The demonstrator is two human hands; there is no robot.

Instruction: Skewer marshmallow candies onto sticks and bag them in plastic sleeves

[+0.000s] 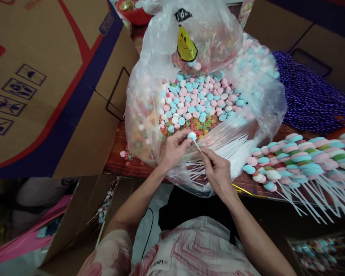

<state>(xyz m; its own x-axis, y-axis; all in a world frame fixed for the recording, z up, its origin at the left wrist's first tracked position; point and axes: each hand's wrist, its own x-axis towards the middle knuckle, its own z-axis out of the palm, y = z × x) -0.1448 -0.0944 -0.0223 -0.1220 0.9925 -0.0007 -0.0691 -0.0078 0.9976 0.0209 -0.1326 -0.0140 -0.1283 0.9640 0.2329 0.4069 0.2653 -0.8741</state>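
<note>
My left hand (175, 148) pinches a pale blue and white disc-shaped candy (191, 136) between thumb and fingers. A thin white stick (197, 146) runs from that candy down to my right hand (218, 168), whose fingers are closed on it. Both hands are over the near side of a clear plastic bag (140, 96), spread open. Inside lie many pink, blue and white candies (189, 103), with small coloured rings (201, 124) nearer me. Loose white sticks (232, 151) lie at the bag's front, beside my right hand.
Skewered candies (299, 161) are piled on the table at the right, sticks pointing toward me. Behind them is a heap of purple beaded strings (313, 92). A large cardboard box (60, 76) stands at left. A tied plastic bag (204, 34) and red container (135, 15) are behind.
</note>
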